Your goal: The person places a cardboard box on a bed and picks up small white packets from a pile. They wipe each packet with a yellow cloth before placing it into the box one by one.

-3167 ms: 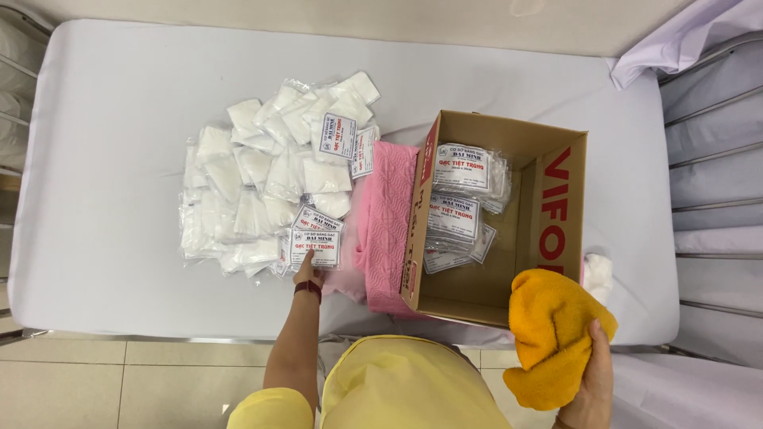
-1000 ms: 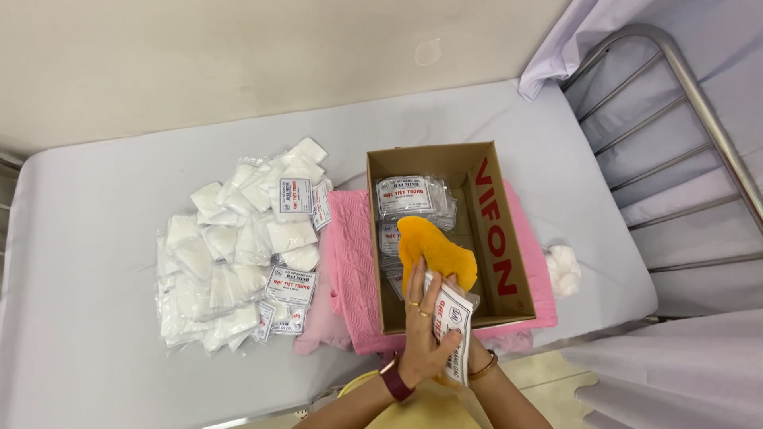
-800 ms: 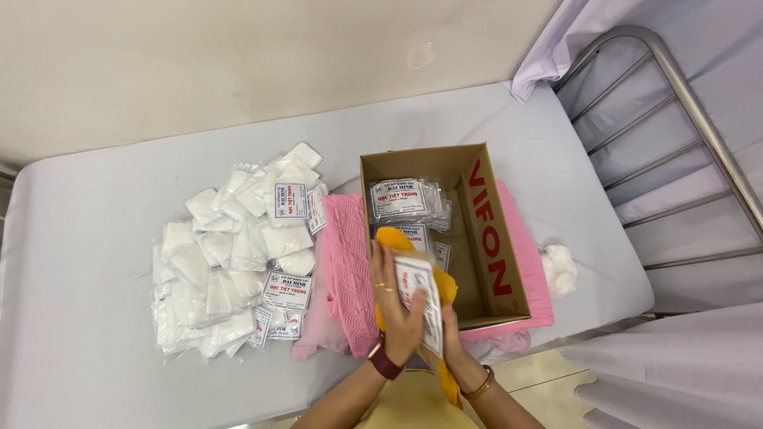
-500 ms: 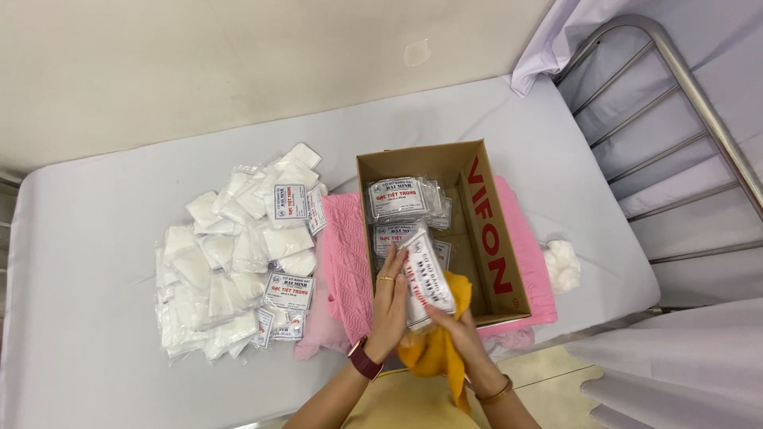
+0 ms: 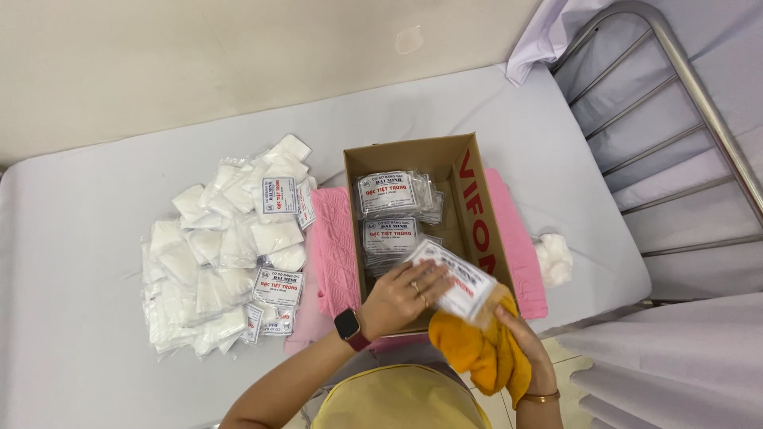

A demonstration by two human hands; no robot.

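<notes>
My left hand (image 5: 404, 295) grips a clear packet of white gauze with a printed label (image 5: 455, 280) over the near end of an open cardboard box (image 5: 477, 214). My right hand (image 5: 524, 349) holds a yellow cloth (image 5: 477, 353) bunched against the packet's underside, near the box's front corner. Inside the box lie stacked gauze packets (image 5: 393, 210). The box rests on a pink towel (image 5: 334, 250). A smartwatch sits on my left wrist and a bracelet on my right.
A loose pile of several gauze packets (image 5: 230, 246) lies left of the box on the grey mattress (image 5: 79, 318). A white wad (image 5: 552, 258) sits right of the towel. A metal bed rail (image 5: 699, 103) rises at right; a wall runs behind.
The yellow cloth left the box and now sits under the packet. Both hands shifted slightly right and toward me with the packet between them.
</notes>
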